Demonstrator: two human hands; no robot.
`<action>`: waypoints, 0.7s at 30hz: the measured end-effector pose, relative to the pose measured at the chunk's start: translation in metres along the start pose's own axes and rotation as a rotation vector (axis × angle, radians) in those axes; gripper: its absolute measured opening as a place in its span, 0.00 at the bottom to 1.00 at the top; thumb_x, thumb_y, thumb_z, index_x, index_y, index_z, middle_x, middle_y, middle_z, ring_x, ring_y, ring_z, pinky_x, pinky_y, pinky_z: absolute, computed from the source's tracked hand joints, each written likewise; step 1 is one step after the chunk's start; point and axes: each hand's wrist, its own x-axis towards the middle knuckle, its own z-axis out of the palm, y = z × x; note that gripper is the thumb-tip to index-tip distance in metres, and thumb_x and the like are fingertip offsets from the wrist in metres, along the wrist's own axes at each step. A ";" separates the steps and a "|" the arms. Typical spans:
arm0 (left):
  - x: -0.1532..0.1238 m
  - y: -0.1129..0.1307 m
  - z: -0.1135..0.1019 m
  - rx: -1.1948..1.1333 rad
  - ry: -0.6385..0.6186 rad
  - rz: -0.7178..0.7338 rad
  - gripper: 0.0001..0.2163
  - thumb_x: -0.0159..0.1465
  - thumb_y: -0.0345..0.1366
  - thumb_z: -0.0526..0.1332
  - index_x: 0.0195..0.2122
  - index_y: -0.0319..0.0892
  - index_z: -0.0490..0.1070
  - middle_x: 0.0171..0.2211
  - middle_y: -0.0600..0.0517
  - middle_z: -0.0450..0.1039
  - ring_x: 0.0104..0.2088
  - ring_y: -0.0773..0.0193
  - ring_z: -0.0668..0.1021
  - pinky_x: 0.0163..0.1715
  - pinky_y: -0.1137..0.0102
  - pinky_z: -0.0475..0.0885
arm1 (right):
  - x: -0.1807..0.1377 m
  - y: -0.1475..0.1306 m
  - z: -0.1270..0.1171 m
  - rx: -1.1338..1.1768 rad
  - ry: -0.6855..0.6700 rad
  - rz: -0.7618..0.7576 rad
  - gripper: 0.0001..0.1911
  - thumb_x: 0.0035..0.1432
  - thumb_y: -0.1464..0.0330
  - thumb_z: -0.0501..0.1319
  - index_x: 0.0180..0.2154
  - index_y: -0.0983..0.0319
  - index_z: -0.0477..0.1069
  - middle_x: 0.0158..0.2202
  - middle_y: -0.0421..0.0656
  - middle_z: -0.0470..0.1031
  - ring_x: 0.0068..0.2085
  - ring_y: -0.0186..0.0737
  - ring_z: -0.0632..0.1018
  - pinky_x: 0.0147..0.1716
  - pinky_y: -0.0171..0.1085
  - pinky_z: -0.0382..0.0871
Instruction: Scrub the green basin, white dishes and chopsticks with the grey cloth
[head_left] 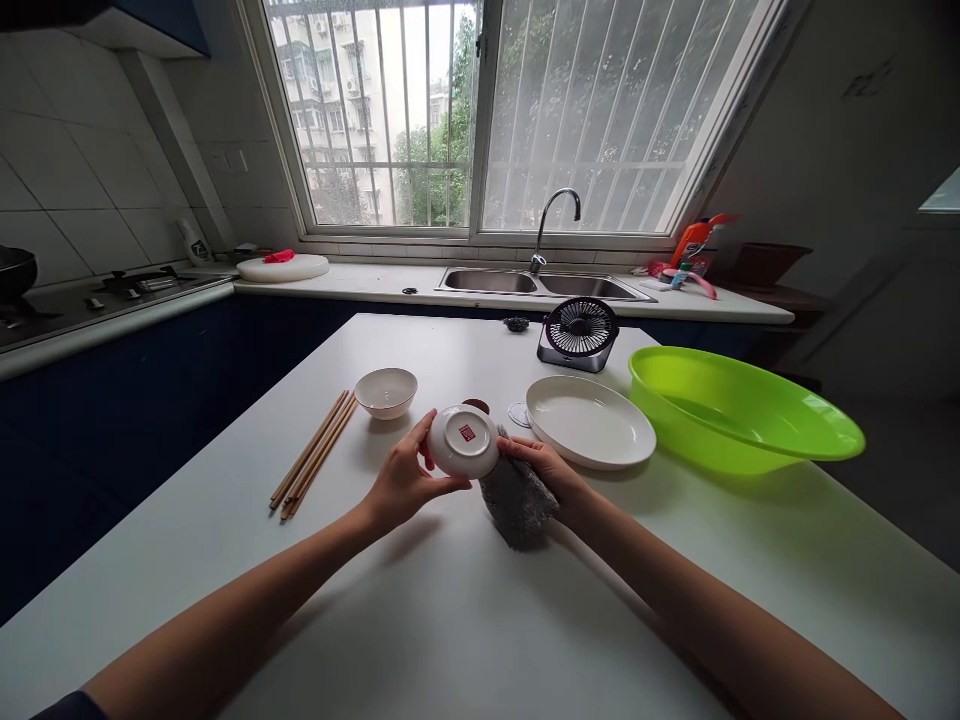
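White bowl [465, 443] is held above the table [435, 630] between the left hand [405, 478], clasped on its left side, and the right hand [551, 472], clutching gray cloth [517, 512] at its right edge.

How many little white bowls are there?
2: one bowl stands on the table beside the chopsticks; the other bowl is held in the left hand, its bottom showing.

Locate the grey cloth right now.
In the head view, the grey cloth hangs from the right hand, below centre, just right of the bowl held in the left hand.
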 end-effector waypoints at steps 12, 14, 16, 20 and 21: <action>0.000 0.008 -0.005 -0.139 0.051 0.030 0.40 0.42 0.40 0.79 0.57 0.47 0.69 0.57 0.44 0.67 0.55 0.46 0.73 0.41 0.62 0.82 | -0.002 -0.004 0.003 -0.058 0.041 -0.006 0.17 0.41 0.58 0.77 0.30 0.62 0.81 0.29 0.45 0.82 0.30 0.42 0.80 0.30 0.36 0.74; 0.000 0.010 -0.006 -0.115 0.051 0.039 0.40 0.43 0.40 0.79 0.58 0.47 0.68 0.60 0.43 0.65 0.58 0.44 0.71 0.43 0.61 0.81 | -0.002 -0.004 0.003 -0.058 0.044 -0.002 0.17 0.41 0.59 0.77 0.30 0.63 0.81 0.29 0.45 0.82 0.29 0.41 0.79 0.30 0.35 0.74; -0.001 0.012 -0.006 -0.097 0.046 0.044 0.40 0.44 0.39 0.79 0.58 0.47 0.66 0.63 0.42 0.62 0.60 0.42 0.70 0.46 0.59 0.80 | -0.003 -0.005 0.004 -0.063 0.046 0.002 0.17 0.41 0.59 0.77 0.30 0.63 0.81 0.29 0.45 0.82 0.29 0.40 0.79 0.30 0.34 0.73; -0.003 0.014 -0.006 -0.146 0.024 0.039 0.40 0.44 0.37 0.78 0.58 0.48 0.64 0.66 0.41 0.59 0.63 0.41 0.68 0.50 0.55 0.78 | -0.003 -0.004 0.004 -0.088 0.019 0.022 0.15 0.44 0.59 0.75 0.30 0.63 0.81 0.29 0.46 0.82 0.29 0.41 0.79 0.30 0.36 0.73; -0.004 0.014 -0.006 -0.166 0.021 0.036 0.40 0.44 0.37 0.78 0.58 0.48 0.64 0.67 0.41 0.58 0.63 0.41 0.68 0.50 0.55 0.78 | -0.003 -0.004 0.003 -0.105 0.016 -0.010 0.15 0.44 0.59 0.75 0.30 0.63 0.81 0.28 0.47 0.82 0.28 0.42 0.79 0.29 0.37 0.74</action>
